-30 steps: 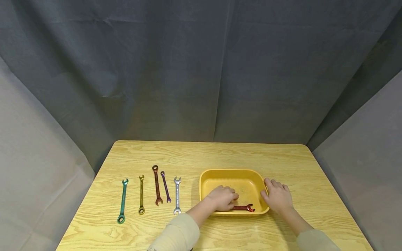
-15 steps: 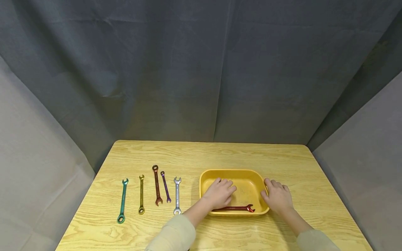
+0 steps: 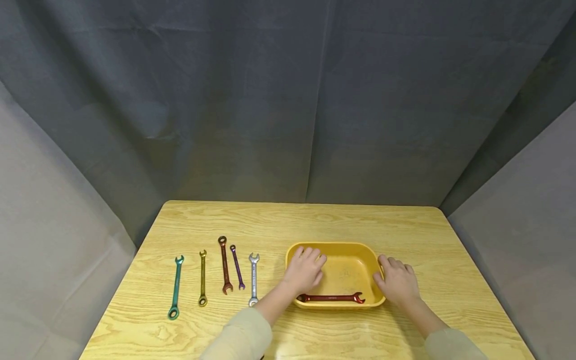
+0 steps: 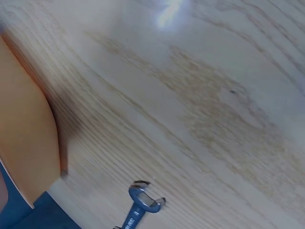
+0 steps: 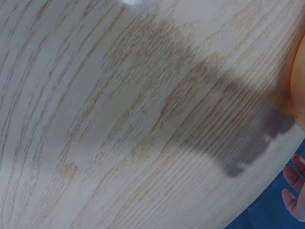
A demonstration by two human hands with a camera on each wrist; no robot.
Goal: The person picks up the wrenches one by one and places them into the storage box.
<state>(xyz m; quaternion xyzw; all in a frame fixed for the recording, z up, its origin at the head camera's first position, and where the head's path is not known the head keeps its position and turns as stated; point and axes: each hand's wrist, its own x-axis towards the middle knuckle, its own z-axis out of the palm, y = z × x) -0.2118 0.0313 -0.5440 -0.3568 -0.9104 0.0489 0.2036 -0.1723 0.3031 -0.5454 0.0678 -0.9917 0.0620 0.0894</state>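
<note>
My left hand (image 3: 304,270) hovers over the left part of a yellow plastic tray (image 3: 335,306), fingers spread and loosely bent, with nothing seen in them. Just below it, a dark red open-ended wrench (image 3: 333,298) lies lengthwise along the tray's near side; its left end is close to my wrist. My right hand (image 3: 398,282) rests at the tray's right rim, thumb at the edge and fingers relaxed. The right wrist view catches a few of its fingers (image 5: 294,186) beside the tray wall (image 5: 299,81). Contact under that hand is partly hidden.
Left of the tray lie a silver wrench (image 3: 254,280), a small purple wrench (image 3: 237,268), a red-brown wrench (image 3: 225,265), a gold wrench (image 3: 203,278) and a green wrench (image 3: 176,288). They rest on a wood-grain table (image 3: 360,225). Grey curtains surround it.
My left hand has let go of the dark red wrench and moved up and left, so the whole wrench shows in the tray. The right hand has stayed put.
</note>
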